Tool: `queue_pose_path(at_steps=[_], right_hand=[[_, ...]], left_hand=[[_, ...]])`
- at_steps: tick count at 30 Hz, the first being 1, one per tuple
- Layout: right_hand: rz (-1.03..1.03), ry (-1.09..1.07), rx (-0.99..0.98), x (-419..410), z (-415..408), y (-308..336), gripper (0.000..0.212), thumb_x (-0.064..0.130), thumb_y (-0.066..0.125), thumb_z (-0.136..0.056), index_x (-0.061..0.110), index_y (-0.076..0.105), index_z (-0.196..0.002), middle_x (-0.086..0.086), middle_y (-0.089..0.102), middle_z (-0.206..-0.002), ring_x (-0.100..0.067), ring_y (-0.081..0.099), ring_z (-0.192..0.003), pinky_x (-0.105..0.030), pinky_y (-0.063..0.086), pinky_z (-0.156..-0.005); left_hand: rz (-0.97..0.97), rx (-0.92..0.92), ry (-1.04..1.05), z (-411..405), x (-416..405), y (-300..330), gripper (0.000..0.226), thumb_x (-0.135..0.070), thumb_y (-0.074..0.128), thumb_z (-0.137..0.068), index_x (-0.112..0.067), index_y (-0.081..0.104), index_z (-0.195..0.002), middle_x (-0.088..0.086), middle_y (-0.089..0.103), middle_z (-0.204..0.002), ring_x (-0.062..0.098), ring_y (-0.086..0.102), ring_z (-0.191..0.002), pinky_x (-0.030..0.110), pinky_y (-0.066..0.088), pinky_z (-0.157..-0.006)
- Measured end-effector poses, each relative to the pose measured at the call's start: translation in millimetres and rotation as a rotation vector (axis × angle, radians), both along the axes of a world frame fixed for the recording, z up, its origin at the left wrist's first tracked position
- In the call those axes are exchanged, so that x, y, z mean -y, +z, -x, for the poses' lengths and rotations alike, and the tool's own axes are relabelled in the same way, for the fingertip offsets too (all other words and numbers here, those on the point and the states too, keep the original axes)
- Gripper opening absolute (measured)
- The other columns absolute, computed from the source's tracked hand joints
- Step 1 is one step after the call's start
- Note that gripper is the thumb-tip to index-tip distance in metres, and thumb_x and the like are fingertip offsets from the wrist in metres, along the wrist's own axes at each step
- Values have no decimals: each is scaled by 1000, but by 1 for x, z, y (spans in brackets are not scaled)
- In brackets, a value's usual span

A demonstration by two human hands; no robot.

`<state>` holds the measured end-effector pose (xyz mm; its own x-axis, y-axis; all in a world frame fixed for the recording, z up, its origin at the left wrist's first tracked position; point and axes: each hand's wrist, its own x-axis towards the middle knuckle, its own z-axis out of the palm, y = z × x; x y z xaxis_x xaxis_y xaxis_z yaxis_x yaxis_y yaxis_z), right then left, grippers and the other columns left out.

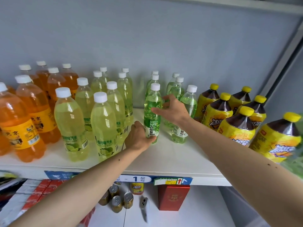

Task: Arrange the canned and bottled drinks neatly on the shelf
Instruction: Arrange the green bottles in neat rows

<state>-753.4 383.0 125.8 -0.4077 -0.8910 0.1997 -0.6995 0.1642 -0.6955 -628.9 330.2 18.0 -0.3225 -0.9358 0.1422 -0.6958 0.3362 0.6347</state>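
I am gripping the green clear-plastic grape-drink bottle [152,112] low with my left hand [139,136]; my right hand [172,108] is pinching its shoulder, fingers curled, on the white shelf [164,159].

At the left edge an orange bottle [6,122] is cut off; the blurred phone [144,208] below the shelf [172,163] lacks detail.

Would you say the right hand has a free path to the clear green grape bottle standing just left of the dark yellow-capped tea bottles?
Probably yes: the right hand sits directly beside that green grape bottle, with nothing between them.
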Motion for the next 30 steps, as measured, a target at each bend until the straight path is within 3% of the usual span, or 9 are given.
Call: queue_pose_path(at_steps=[3, 6, 8, 11, 15, 18, 21, 26, 30], right_hand=[[112, -27, 41, -12, 13, 2, 66, 42, 79, -76, 15, 51, -129, 1, 66, -110, -15, 65, -97, -37, 57, -85], [252, -109, -17, -25, 27, 3, 39, 34, 82, -74, 17, 64, -104, 8, 67, -86, -9, 65, -81, -32, 58, -80], [357, -217, -62, -33, 35, 1, 33, 34, 83, -71, 20, 61, -93, 9, 64, -80, -10, 62, -77, -34, 56, -74], [450, -406, -74, -36, 50, -5, 61, 40, 85, -65, 14, 51, -109, -1, 57, -107, -19, 56, -98, -31, 47, -76], [187, -343, 18, -25, 73, -5, 94, 50, 83, -67, 7, 38, -137, -8, 52, -132, -24, 50, -123, -28, 43, -94], [83, -264, 33, -18, 81, -4, 67, 54, 79, -70, 10, 58, -116, 0, 65, -104, -17, 63, -95, -26, 47, -72], [109, -210, -32, -15, 85, -3, 54, 56, 78, -70, 11, 66, -96, -1, 70, -89, -14, 62, -75, -23, 42, -55], [93, -192, -112, -20, 91, 14, 55, 63, 74, -70, 12, 52, -64, 1, 49, -57, -15, 46, -53, -28, 35, -49], [59, -187, -108, -22, 93, 23, 60, 65, 73, -68, 14, 43, -59, -3, 45, -54, -21, 51, -53, -30, 37, -52]], left_hand=[[12, -1, 22, 1, -8, 3, 50, -48, 73, -78, -16, 46, -105, -2, 55, -98, 20, 58, -87, 29, 38, -60], [43, 27, -9, 6, -17, 4, 37, -49, 68, -81, -20, 48, -93, -3, 62, -89, 20, 60, -80, 29, 38, -58], [38, 22, -58, 13, -23, 3, 36, -50, 67, -81, -21, 49, -93, -4, 65, -88, 20, 62, -79, 28, 41, -60], [14, 10, -142, 30, -32, 1, 37, -51, 68, -81, -22, 53, -99, -9, 68, -90, 16, 65, -81, 27, 42, -60], [-5, -2, -227, 54, -36, 0, 48, -52, 70, -78, -21, 54, -112, -9, 68, -104, 15, 66, -90, 27, 48, -67], [-40, -44, -281, 68, -36, -1, 66, -50, 75, -73, -16, 49, -123, 2, 65, -120, 24, 64, -105, 38, 53, -84], [-68, -132, -290, 77, -36, 3, 75, -43, 80, -70, -13, 44, -129, 6, 61, -128, 25, 59, -115, 36, 49, -93], [-110, -245, -277, 83, -34, 2, 76, -45, 86, -59, -18, 50, -121, -2, 69, -113, 19, 66, -102, 36, 52, -90], [-96, -284, -265, 82, -36, 3, 69, -49, 86, -53, -20, 58, -109, -8, 71, -97, 13, 68, -87, 37, 56, -80]])
